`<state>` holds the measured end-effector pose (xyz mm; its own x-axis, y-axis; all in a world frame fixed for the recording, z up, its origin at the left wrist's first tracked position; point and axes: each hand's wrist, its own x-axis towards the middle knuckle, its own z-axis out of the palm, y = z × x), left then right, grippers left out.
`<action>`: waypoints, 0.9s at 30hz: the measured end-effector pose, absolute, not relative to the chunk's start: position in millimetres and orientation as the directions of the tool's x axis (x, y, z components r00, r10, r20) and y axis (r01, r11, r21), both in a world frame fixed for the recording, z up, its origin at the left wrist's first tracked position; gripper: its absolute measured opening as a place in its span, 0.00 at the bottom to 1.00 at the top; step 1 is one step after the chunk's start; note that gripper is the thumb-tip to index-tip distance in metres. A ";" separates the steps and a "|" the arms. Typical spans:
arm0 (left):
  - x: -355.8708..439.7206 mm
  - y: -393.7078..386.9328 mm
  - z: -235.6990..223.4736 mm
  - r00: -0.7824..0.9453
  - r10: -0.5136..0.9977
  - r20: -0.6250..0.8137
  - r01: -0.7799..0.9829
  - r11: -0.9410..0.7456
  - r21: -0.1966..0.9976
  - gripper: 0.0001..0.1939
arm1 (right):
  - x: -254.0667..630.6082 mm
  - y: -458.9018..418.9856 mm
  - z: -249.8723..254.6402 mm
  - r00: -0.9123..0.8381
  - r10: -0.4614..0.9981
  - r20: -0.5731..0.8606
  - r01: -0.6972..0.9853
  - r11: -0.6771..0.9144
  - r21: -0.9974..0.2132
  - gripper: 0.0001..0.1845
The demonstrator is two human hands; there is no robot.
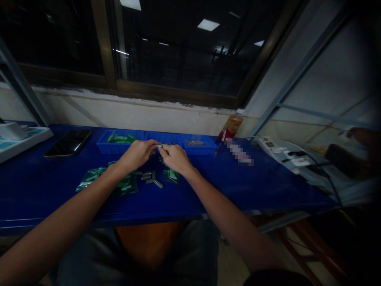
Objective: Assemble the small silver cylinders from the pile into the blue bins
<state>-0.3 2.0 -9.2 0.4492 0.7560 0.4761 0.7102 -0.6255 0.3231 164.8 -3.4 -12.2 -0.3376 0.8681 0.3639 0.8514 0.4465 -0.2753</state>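
My left hand (pixel 138 153) and my right hand (pixel 175 158) meet in front of the blue bins, fingers closed in a pinch. Between their fingertips is a small metal cylinder (pixel 160 146), held from both sides. Below them on the blue table lie several loose metal cylinders (pixel 151 178). A green plastic bag (pixel 172 176) with small parts lies under my right wrist. More green bags (pixel 91 177) lie beside and partly beneath my left forearm.
Three joined blue bins (pixel 111 148) stand along the back, holding green bags and small parts. A phone (pixel 68 143) lies at left, near a white device (pixel 22 139). A drink bottle (pixel 231 126) stands back right. Power strips and cables (pixel 279 153) lie at far right.
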 end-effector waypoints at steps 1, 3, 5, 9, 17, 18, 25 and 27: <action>-0.8 2.0 -8.9 0.446 0.763 0.468 0.718 -0.617 0.323 0.15 | 165.3 -3.5 -12.2 -0.333 0.867 0.371 0.848 0.447 -0.283 0.21; -2.0 1.7 -7.8 0.443 0.773 0.454 0.728 -0.606 0.321 0.15 | 166.6 -3.6 -11.7 -0.334 0.858 0.390 0.834 0.462 -0.302 0.21; -3.3 1.1 -6.1 0.435 0.779 0.451 0.734 -0.597 0.323 0.15 | 167.7 -3.7 -10.8 -0.353 0.842 0.409 0.805 0.496 -0.326 0.22; -4.0 -0.2 -2.7 0.416 0.800 0.432 0.721 -0.580 0.380 0.16 | 167.7 -3.3 -9.1 -0.375 0.798 0.471 0.732 0.567 -0.377 0.21; -8.1 1.3 -5.9 0.505 0.839 0.202 0.686 -0.532 0.496 0.23 | 177.3 9.5 -11.4 -0.225 0.768 0.600 0.816 0.485 -0.315 0.15; -9.2 1.8 -8.2 0.538 0.828 0.159 0.685 -0.539 0.490 0.25 | 181.1 12.9 -12.2 -0.175 0.771 0.612 0.848 0.434 -0.304 0.15; -7.6 8.0 -23.2 0.617 0.777 0.123 0.702 -0.614 0.359 0.17 | 198.5 26.7 -18.5 -0.014 0.828 0.560 0.945 0.194 -0.263 0.15; -7.6 9.3 -23.4 0.612 0.777 0.145 0.711 -0.621 0.330 0.14 | 197.4 25.4 -18.3 0.007 0.837 0.548 0.945 0.173 -0.278 0.16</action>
<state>-7.6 9.3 -23.4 0.6120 0.7775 0.1449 0.7107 -0.6210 0.3305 197.4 25.4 -18.3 0.0072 0.8368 0.5475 0.9449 0.1735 -0.2775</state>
